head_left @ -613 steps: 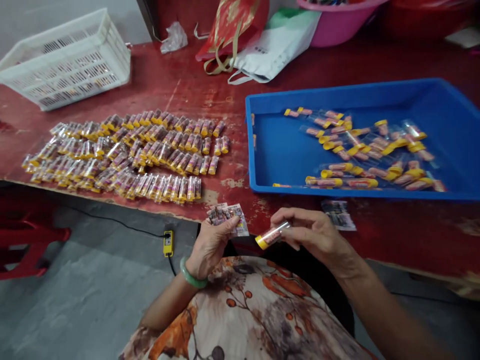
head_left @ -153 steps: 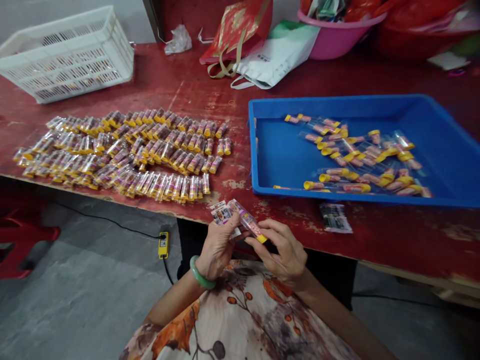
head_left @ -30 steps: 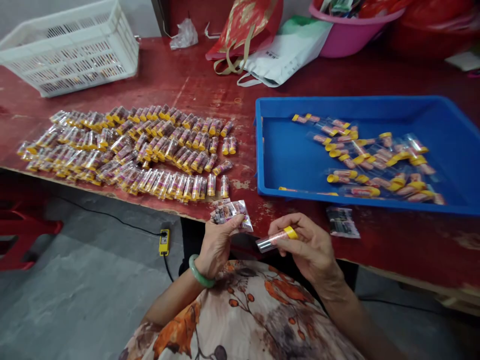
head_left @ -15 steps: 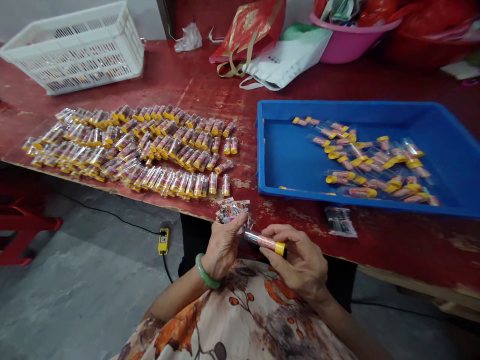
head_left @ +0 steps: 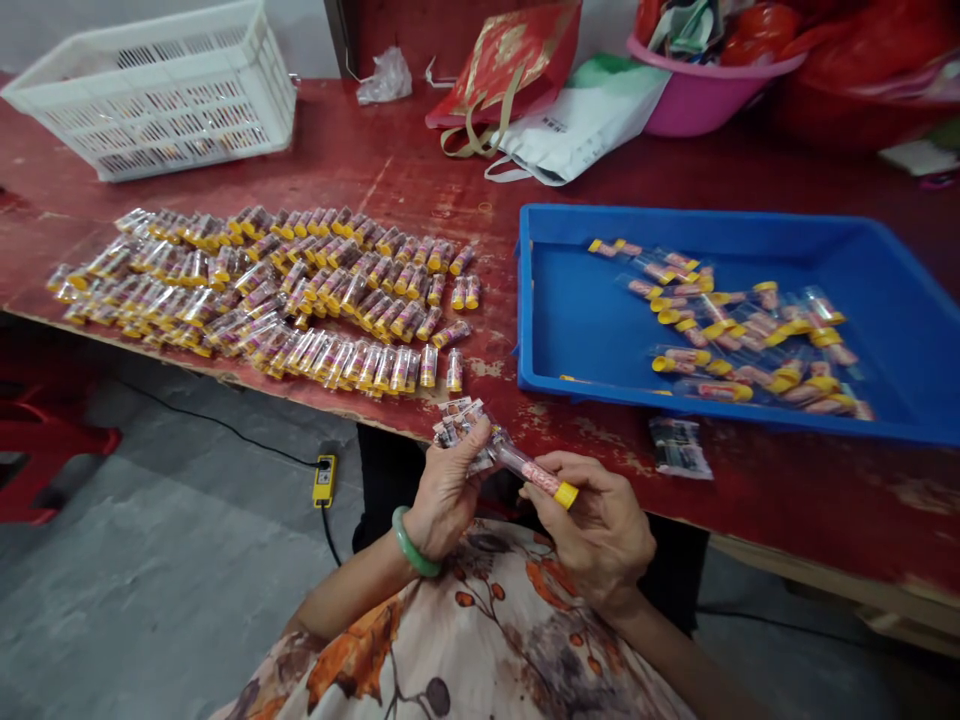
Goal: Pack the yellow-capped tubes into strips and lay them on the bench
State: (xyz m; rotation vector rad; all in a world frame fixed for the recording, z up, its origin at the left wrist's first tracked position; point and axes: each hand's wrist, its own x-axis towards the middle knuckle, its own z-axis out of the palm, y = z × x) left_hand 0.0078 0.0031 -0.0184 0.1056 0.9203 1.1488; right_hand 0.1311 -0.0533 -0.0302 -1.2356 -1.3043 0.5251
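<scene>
My left hand (head_left: 448,480), with a green bangle (head_left: 414,545) on its wrist, is closed on a bunch of small printed packets (head_left: 459,422). In my right hand (head_left: 596,515) is a clear tube with a yellow cap (head_left: 538,474), pinkish contents inside. Its clear end points up and left and meets the packets at my left fingers; whether it touches them I cannot tell. Many filled tubes (head_left: 352,365) with yellow ends and dark printed contents lie in rows on the table at the left. More pink-filled tubes (head_left: 757,320) lie loose in the blue tray (head_left: 577,300).
A bundle of dark packets (head_left: 679,447) lies in front of the tray. At the back stand a white plastic crate (head_left: 187,110), a red bag (head_left: 502,80), a white bag (head_left: 592,115) and a pink basin (head_left: 705,95). A yellow power socket (head_left: 324,482) hangs or lies below the table edge.
The tube in my right hand has tilted, its capped end slightly lower and to the right. The packets in my left hand have shifted a little. The whole view has moved slightly.
</scene>
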